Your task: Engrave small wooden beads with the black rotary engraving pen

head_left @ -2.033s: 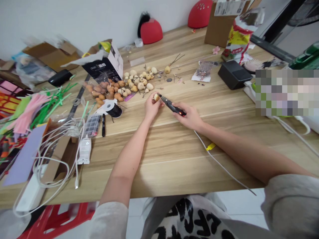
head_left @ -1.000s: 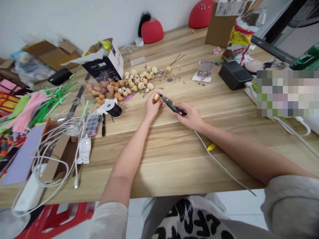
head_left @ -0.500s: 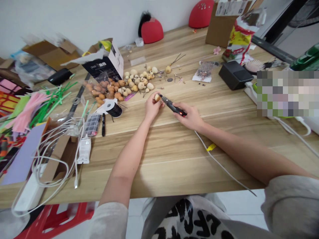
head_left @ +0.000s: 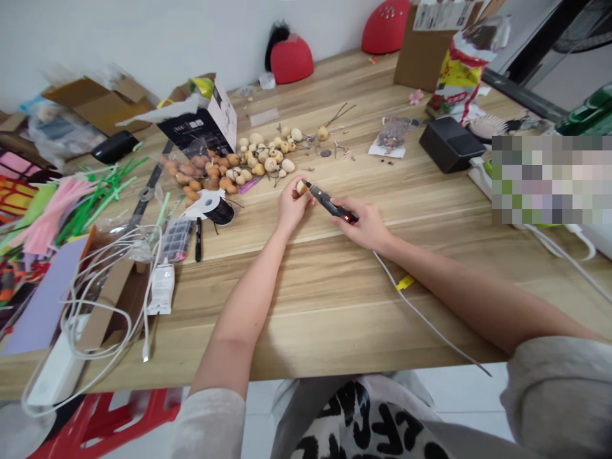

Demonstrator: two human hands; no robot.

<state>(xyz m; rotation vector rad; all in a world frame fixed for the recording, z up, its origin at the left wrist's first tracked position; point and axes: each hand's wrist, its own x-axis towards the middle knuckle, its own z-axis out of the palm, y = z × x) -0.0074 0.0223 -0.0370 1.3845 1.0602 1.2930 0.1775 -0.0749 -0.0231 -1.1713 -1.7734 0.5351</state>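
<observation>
At centre of the frame, the left hand (head_left: 291, 205) is closed w/ fingertips pinching a small tan nut (head_left: 301, 187), maybe a dried gourd, I cannot tell exactly. The right hand (head_left: 364, 224) is closed around a black corded pen-type tool (head_left: 331, 204) w/ small red light on, its tip just at the nut; exact contact is too small to tell. Its white cord (head_left: 421, 325) runs down across the tabletop (head_left: 325, 312). Upper left of the hands lie a pile of pale nuts (head_left: 268, 159), orange ones (head_left: 210, 175), and a black thread spool (head_left: 220, 211). Step in hand seems to be tool work on this nut; next move, I judge, calls for steady hold of both hands.
</observation>
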